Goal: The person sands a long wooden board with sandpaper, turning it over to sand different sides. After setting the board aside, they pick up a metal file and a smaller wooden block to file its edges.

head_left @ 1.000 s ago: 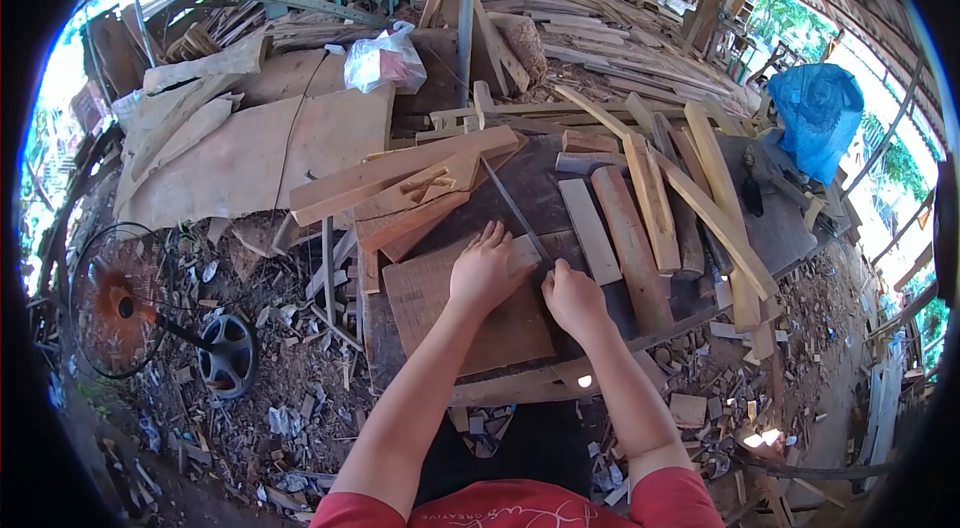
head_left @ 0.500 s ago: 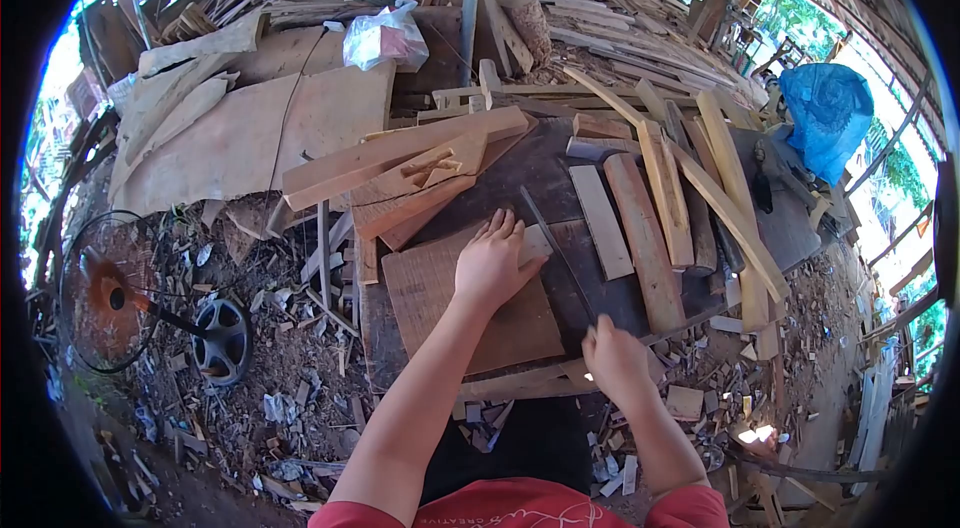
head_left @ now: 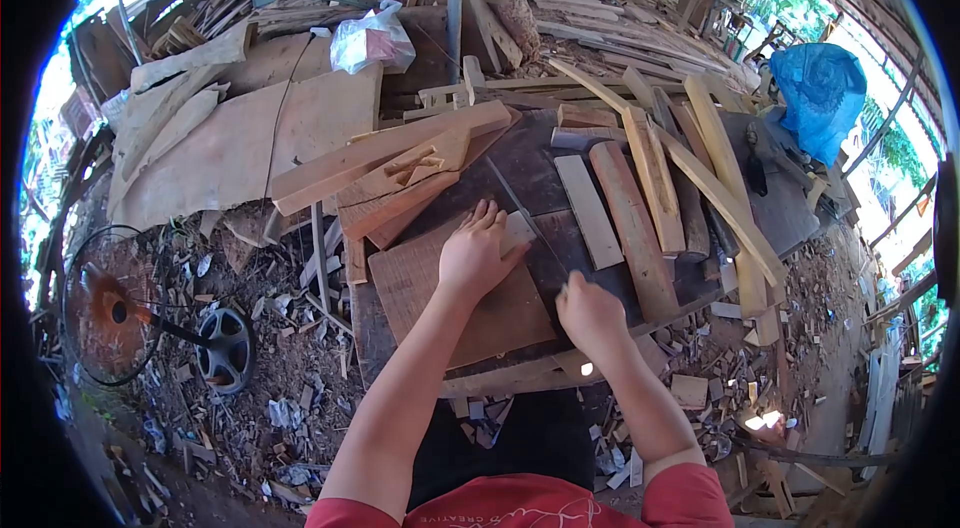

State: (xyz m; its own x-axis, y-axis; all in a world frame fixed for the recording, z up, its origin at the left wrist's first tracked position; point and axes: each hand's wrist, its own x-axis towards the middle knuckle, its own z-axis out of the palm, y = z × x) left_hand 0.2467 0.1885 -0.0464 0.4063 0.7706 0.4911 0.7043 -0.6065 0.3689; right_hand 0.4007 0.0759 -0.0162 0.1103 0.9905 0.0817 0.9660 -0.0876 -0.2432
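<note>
My left hand (head_left: 474,253) presses down on a small pale wood block (head_left: 517,231), its fingers together over the block's left end. The block rests on a flat square brown board (head_left: 450,298) on the dark worktable (head_left: 375,338). My right hand (head_left: 590,311) is a fist around the near end of a long thin dark tool (head_left: 512,190), like a file or rod; its handle is hidden in the fist. The tool points away and to the left, passing along the block's right side. Whether it touches the block is hard to tell.
Right of the tool lie a pale slat (head_left: 589,211), a reddish plank (head_left: 634,228) and several long sticks. Thick cut timbers (head_left: 390,158) are stacked at the table's back left. A blue plastic bag (head_left: 818,98) is at far right. Wood scraps litter the ground.
My right hand has moved forward and left, pushing the thin tool farther along the block's side. My left hand stays on the block. The whole view has shifted slightly.
</note>
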